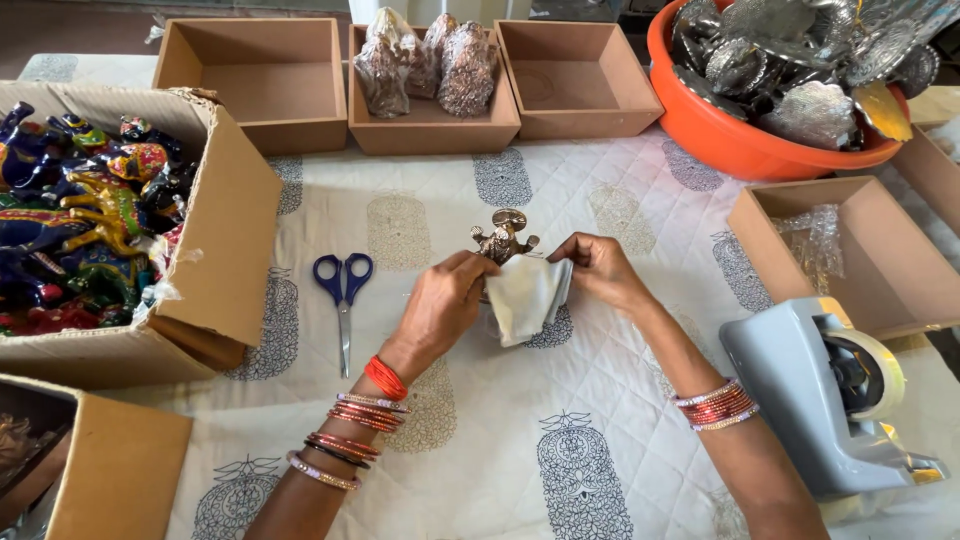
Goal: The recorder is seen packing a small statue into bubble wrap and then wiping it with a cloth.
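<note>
My left hand and my right hand meet over the middle of the table. Together they hold a small brass-coloured figurine that sticks up between them. A pale cloth-like wrap hangs around its lower part, gripped by the fingers of both hands. Both wrists wear red and gold bangles.
Blue-handled scissors lie left of my hands on the printed tablecloth. A grey tape dispenser stands at right. A cardboard box of painted figurines is at left, three wooden trays at the back, one holding foil-wrapped items, an orange tub of silver pieces.
</note>
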